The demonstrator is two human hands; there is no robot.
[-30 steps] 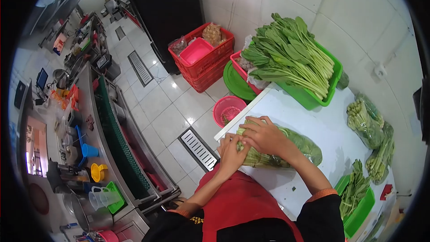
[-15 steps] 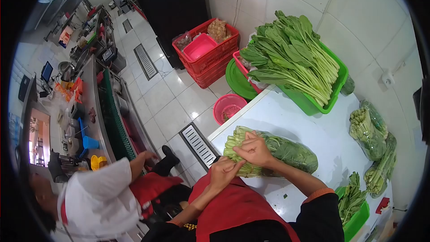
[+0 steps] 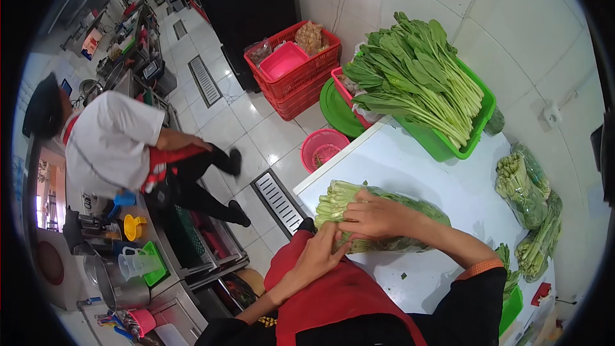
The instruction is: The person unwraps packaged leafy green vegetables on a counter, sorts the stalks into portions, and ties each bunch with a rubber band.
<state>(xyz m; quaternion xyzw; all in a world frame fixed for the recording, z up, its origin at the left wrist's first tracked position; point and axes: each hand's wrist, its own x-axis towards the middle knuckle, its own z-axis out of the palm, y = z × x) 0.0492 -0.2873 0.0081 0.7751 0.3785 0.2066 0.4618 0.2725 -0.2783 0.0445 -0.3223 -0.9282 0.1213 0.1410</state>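
A bundle of leafy greens [image 3: 336, 200] in a clear plastic bag lies on the white table, its cut stem ends toward the left and its leaves to the right. My right hand [image 3: 375, 218] rests across the stem part, fingers curled in on the bag. Close against it, at the near edge of the stems, my left hand [image 3: 318, 253] is closed with its fingers pinched on the bag's edge. What exactly sits between the fingertips is partly hidden.
A green crate [image 3: 442, 148] heaped with loose greens stands at the table's back corner. Bagged bundles [image 3: 522, 189] lie at the right. On the floor are a pink basket [image 3: 325, 148] and red crates [image 3: 298, 93]. A co-worker [image 3: 112, 141] walks at the left beside the counter.
My right hand has turned from a raised fist to lying lower over the bundle; my left hand has shifted slightly right. The co-worker has moved farther up the aisle.
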